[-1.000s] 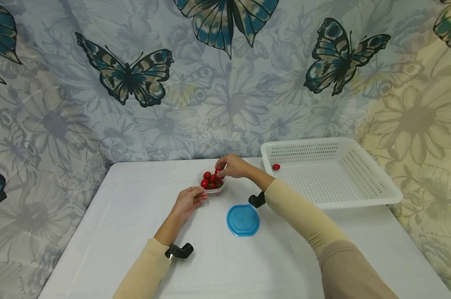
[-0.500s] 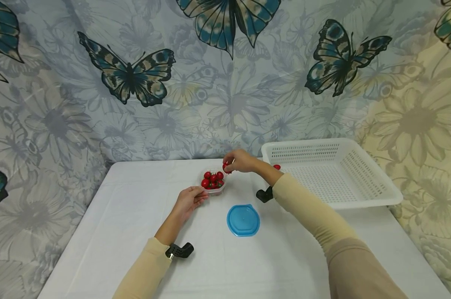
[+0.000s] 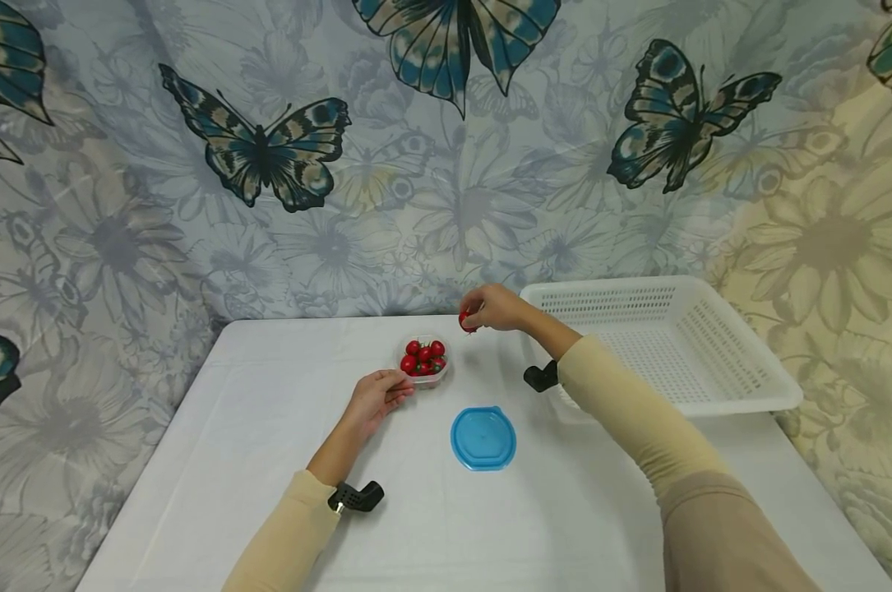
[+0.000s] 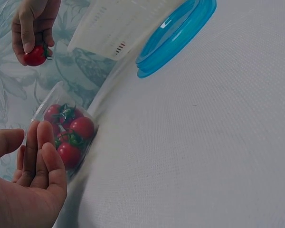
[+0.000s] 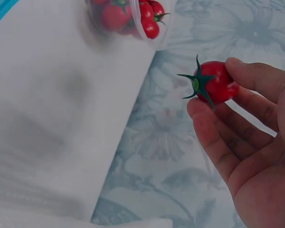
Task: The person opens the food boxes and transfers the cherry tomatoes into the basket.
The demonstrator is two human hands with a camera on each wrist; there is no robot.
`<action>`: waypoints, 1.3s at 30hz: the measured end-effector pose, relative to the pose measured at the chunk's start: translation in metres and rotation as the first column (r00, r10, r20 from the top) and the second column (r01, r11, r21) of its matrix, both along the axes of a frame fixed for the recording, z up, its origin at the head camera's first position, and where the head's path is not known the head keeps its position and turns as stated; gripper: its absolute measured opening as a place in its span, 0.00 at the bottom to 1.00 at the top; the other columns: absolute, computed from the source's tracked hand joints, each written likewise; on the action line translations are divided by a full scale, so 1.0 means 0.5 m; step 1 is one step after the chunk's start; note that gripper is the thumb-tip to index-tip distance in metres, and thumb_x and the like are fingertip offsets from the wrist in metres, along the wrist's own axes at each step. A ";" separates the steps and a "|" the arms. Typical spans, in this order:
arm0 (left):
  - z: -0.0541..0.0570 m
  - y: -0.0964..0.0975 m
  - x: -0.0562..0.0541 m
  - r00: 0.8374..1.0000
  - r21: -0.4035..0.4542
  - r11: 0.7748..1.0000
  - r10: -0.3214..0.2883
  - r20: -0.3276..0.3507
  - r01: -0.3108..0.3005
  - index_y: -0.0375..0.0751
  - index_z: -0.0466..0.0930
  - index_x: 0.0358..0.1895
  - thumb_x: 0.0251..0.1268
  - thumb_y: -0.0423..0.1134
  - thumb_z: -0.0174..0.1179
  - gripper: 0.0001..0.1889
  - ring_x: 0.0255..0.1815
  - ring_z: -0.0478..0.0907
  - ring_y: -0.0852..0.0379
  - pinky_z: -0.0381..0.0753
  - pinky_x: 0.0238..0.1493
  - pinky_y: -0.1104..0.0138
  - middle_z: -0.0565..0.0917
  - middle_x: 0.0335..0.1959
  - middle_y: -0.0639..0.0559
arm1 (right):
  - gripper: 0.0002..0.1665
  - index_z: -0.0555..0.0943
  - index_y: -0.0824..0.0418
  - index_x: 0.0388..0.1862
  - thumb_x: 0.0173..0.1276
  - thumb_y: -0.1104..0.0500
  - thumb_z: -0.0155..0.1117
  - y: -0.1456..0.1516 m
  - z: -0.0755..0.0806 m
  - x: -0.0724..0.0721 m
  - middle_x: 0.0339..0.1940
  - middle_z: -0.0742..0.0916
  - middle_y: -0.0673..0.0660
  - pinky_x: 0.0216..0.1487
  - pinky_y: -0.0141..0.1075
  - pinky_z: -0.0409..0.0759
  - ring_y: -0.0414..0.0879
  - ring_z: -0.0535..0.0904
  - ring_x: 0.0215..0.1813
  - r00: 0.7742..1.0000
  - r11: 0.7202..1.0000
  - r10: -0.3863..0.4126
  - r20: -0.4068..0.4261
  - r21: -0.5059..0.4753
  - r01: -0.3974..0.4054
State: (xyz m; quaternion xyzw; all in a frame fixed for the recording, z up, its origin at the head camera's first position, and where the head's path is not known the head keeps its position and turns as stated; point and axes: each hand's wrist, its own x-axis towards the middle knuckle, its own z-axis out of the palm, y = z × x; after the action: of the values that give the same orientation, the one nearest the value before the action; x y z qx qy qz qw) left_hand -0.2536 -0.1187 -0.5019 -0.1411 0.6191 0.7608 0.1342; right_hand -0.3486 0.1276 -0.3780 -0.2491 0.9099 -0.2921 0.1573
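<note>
A small clear plastic container (image 3: 432,381) of cherry tomatoes (image 3: 424,353) stands near the back of the table. My left hand (image 3: 374,400) touches its near left corner; the left wrist view shows the fingers against its side, thumb apart from them. Between thumb and fingertips my right hand (image 5: 256,118) pinches one cherry tomato (image 5: 217,81), its green star-shaped stem end pointing away from the palm. That tomato hangs in the air to the right of the container, short of the white basket (image 3: 741,395). The blue lid (image 3: 483,438) lies flat on the table, in front of the container.
The large slotted basket takes up the back right of the table (image 3: 216,444), partly behind my right forearm. Red shows through its slotted wall (image 4: 120,48) in the left wrist view. A butterfly-print cloth (image 3: 446,214) rises directly behind the table's back edge.
My right hand has lifted a tomato out of the container and carried it up and to the right. The left hand stays at the container. The forearm now hides the tomato in the basket.
</note>
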 end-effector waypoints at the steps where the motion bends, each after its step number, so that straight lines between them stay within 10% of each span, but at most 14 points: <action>1: 0.000 0.000 0.000 1.000 -0.001 1.000 -0.001 0.001 0.001 0.33 0.75 0.50 0.72 0.37 0.55 0.11 0.31 0.84 0.64 0.79 0.36 0.74 0.86 0.30 0.55 | 0.11 0.83 0.63 0.46 0.68 0.59 0.64 0.003 0.002 -0.001 0.38 0.89 0.58 0.43 0.38 0.82 0.48 0.84 0.39 1.000 1.000 -0.007 0.001 -0.001 0.007; 39: -0.005 -0.003 0.001 1.000 -0.007 1.000 -0.012 -0.008 0.012 0.33 0.75 0.51 0.72 0.38 0.55 0.12 0.32 0.84 0.63 0.80 0.37 0.74 0.86 0.31 0.54 | 0.20 0.79 0.68 0.55 0.68 0.58 0.63 0.183 0.035 -0.031 0.47 0.86 0.65 0.46 0.43 0.83 0.58 0.84 0.46 0.976 0.975 -0.217 -0.023 -0.060 0.216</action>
State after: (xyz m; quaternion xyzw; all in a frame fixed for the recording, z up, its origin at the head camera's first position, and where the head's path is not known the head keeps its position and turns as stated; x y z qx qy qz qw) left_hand -0.2529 -0.1203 -0.5046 -0.1348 0.6233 0.7582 0.1359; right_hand -0.3639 0.2190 -0.3607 -0.1571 0.9252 -0.3295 0.1038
